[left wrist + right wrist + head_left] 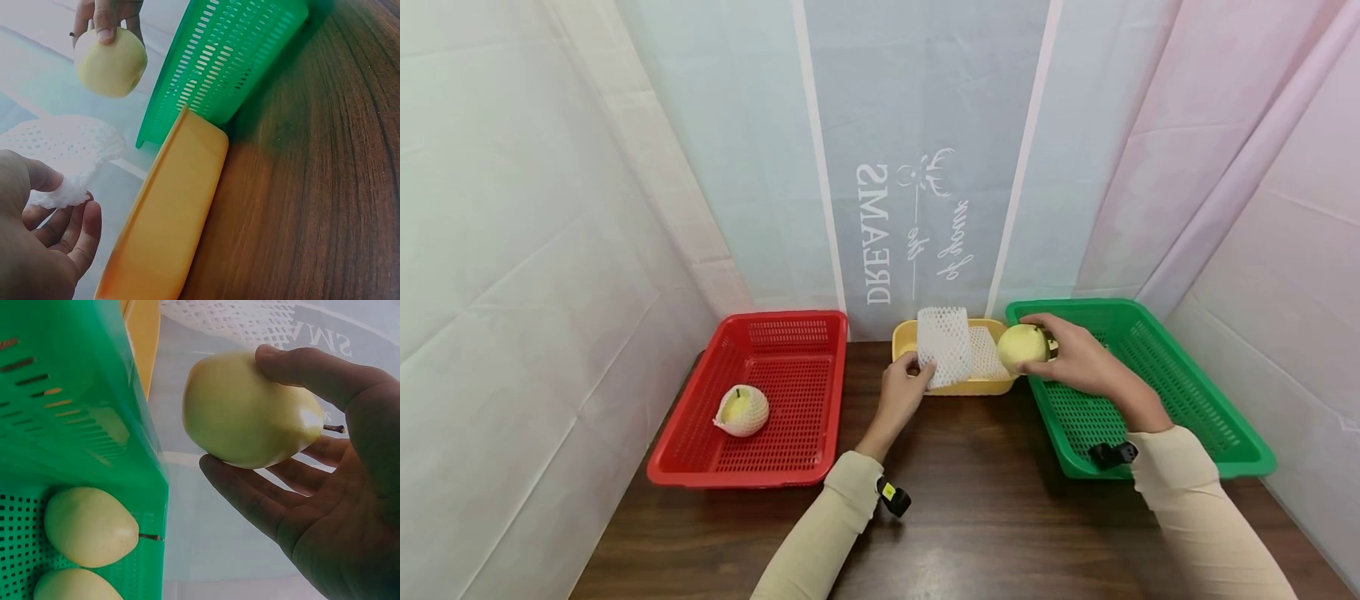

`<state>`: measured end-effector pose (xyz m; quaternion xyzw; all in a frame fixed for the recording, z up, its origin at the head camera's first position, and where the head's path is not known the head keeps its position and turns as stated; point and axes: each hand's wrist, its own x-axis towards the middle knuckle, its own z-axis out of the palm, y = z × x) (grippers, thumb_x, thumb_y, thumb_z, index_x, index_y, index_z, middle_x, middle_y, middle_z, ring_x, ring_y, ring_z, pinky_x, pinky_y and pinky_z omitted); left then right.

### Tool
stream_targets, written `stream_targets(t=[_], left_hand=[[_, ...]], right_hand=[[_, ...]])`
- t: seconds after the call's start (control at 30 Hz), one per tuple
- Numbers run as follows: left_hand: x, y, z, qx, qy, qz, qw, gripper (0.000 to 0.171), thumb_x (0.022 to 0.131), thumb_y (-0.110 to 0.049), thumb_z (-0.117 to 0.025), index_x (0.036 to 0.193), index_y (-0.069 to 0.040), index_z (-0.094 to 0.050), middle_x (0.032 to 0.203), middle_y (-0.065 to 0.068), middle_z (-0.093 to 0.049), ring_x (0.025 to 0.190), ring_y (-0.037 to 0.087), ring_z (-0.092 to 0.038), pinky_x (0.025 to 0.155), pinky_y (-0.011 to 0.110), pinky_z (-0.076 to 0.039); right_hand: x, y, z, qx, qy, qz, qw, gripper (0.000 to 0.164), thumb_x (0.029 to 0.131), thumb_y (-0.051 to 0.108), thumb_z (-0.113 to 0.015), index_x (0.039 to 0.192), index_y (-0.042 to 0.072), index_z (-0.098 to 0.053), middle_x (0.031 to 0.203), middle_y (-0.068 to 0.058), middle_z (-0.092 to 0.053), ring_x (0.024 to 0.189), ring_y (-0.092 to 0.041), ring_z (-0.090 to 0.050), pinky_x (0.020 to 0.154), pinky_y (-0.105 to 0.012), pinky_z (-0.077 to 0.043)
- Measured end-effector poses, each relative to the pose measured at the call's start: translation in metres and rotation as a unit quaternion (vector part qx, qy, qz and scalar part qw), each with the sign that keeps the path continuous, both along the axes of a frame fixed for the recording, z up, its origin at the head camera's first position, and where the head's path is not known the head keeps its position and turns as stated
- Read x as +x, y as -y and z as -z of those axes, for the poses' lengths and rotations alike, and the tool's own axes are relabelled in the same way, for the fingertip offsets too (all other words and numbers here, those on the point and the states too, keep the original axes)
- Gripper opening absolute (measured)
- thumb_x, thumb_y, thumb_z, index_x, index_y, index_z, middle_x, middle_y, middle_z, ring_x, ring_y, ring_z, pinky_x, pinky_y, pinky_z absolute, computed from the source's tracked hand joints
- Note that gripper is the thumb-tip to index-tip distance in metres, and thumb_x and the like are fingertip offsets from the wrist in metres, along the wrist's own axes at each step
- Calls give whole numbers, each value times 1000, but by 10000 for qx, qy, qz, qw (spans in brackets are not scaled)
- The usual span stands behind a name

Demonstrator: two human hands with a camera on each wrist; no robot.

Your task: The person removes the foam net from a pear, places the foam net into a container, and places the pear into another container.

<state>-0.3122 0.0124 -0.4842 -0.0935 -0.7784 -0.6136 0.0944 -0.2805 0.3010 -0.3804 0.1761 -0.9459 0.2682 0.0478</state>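
Observation:
My left hand (901, 392) pinches a white foam net sleeve (943, 346) by its lower edge and holds it above the yellow basket (951, 388). In the left wrist view the sleeve (69, 147) sits between thumb and fingers. A pale yellow-green pear (1022, 347) is in my right hand (1078, 358), beside the sleeve and over the near left rim of the green basket (1048, 417). The right wrist view has the thumb on one side of this pear (250, 412) and fingers on the other, its stem toward the palm. Another foam net (987, 353) lies in the yellow basket.
At the left, a red basket (831, 400) contains one pear (741, 410) wrapped in foam net. Inside the green basket, more bare pears (90, 526) show in the right wrist view. All three baskets stand on a dark wooden table (970, 500), with a printed curtain (917, 100) behind.

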Motion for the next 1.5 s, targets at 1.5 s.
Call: stream_targets(t=[1.5], left_hand=[[-25, -25, -15, -596, -23, 289, 9978, 15, 101, -17, -72, 107, -3, -72, 95, 9, -74, 73, 5, -58, 64, 17, -48]], right_hand=[[3, -52, 4, 436, 70, 338, 9985, 76, 90, 34, -87, 143, -7, -51, 125, -30, -65, 106, -42, -66, 76, -44, -55]])
